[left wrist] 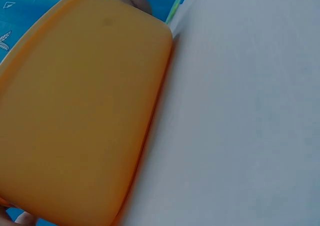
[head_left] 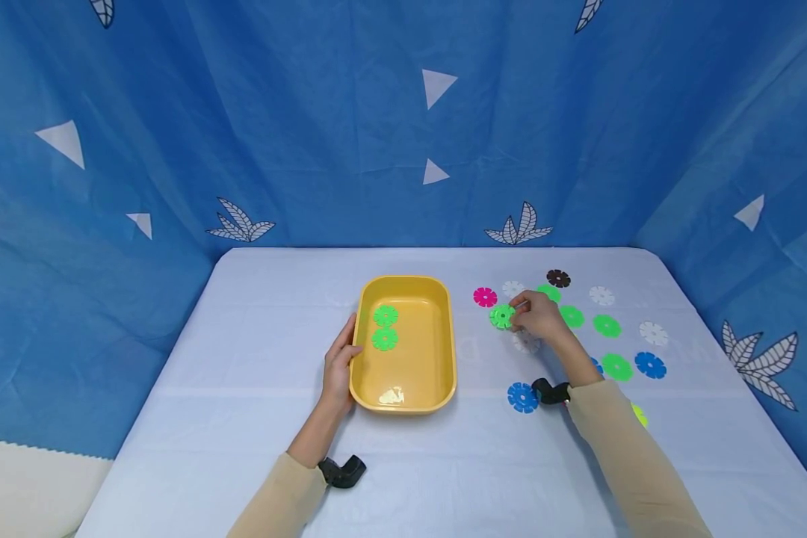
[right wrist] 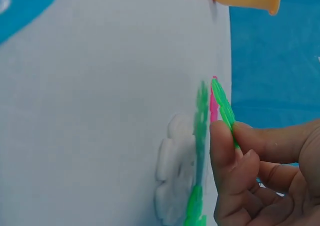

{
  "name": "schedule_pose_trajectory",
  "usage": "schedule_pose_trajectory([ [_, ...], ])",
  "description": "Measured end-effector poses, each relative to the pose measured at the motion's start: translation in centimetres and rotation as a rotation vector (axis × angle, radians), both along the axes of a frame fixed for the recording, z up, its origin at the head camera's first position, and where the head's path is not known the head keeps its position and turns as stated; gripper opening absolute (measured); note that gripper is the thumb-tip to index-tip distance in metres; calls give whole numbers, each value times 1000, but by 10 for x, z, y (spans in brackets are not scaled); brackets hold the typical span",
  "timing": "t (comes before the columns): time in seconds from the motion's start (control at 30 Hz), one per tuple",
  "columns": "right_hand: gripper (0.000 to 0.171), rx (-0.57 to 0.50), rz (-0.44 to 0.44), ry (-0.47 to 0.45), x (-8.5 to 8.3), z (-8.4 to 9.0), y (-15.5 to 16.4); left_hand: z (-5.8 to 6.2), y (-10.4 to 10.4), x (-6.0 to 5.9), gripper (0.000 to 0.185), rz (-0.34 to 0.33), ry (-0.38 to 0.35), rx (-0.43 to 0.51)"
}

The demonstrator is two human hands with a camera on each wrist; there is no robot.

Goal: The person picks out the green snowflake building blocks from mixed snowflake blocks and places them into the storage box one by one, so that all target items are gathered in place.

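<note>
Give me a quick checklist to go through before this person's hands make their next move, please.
1. Yellow tray steadied: ok; the left hand grips its left side.
2. Green disc secure: ok; the right hand pinches it near its edge.
3. Pinched disc clear of the table: cannot tell; the views don't settle its height.
4. Colour matches the tray's contents: ok; the two discs inside are green as well.
5. Room in the tray: ok; much of its floor is bare.
6. Way across to the tray: looks ok; the pink disc nearby lies flat.
</note>
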State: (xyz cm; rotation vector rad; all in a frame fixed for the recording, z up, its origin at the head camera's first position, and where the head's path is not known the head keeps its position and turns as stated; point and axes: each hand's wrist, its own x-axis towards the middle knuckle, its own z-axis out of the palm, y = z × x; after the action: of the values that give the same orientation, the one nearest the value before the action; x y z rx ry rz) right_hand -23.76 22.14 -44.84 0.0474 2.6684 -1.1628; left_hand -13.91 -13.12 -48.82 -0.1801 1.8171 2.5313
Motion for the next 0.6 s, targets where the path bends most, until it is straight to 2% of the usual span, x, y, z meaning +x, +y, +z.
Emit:
schedule_pose_trajectory([
  [0.3, 34, -75, -47, -18, 6, 16, -7, 0, 0, 1, 64, 2, 4, 0],
  [0.6, 34, -104, -19, 3, 15, 30, -26, 1, -1, 0, 64, -1, 4, -3],
])
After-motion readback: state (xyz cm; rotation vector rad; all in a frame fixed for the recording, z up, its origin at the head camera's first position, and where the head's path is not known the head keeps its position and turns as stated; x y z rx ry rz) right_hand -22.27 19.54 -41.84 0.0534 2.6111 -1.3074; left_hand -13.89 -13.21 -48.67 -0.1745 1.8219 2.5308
